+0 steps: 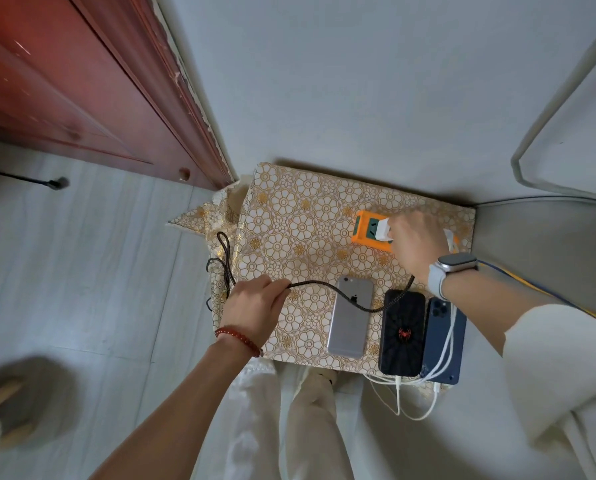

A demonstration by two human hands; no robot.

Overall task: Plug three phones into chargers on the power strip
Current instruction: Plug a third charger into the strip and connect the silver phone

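Nearest, along the table's front edge, three phones side by side: a silver phone [350, 318] face down, a black-cased phone with a red spider emblem [402, 332] just beside it, and a dark blue phone [443, 341] touching that one on the right. White cables [416, 401] plugged into the near ends of the black and blue phones, looping off the edge. Left hand [255, 306], red bead bracelet [237, 337] at the wrist, fingers curled round a black braided cable [327, 287] that crosses the silver phone's top. All on a small table under a gold-and-white floral cloth [289, 220]. Farther back, right hand [416, 242], grey-strapped watch [445, 271] on the wrist, gripping a white charger block [383, 230] seated at the orange and green power strip [367, 230]. Beyond, red-brown wooden door [64, 81], left.
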